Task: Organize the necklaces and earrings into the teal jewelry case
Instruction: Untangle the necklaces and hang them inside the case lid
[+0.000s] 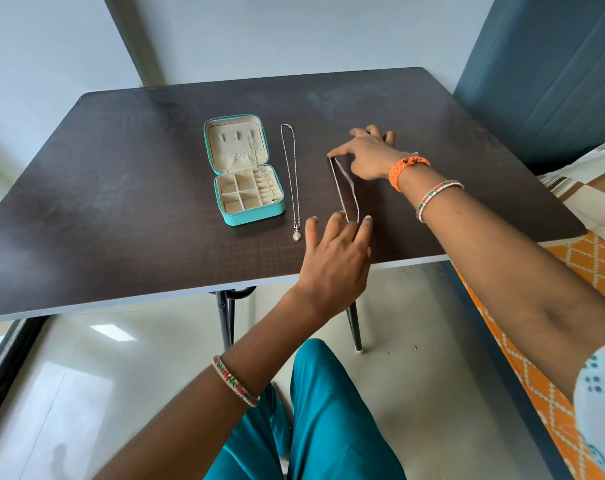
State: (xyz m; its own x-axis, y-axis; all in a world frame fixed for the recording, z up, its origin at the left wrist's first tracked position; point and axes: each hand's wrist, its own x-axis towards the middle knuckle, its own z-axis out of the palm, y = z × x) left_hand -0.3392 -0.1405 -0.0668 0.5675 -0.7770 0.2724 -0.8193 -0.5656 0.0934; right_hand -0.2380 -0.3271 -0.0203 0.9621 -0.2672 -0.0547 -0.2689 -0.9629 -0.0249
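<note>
The teal jewelry case (250, 216) lies open on the dark table, cream-lined, with a thin chain hanging from its lid hooks into the lower tray. To its right a silver necklace (290, 174) with an oval pendant lies stretched straight. Further right a second, pale chain (346, 190) lies as a long loop. My right hand (370, 157) presses the loop's far end with an extended forefinger. My left hand (335, 258) spreads its fingers over the loop's near end, fingertips touching the table beside the chain.
The table (121, 202) has a near edge just behind my left wrist. A bed with an orange patterned cover (592, 258) borders the right side. A blue panel (553, 64) stands at the back right. My knee in teal cloth (328, 410) is below.
</note>
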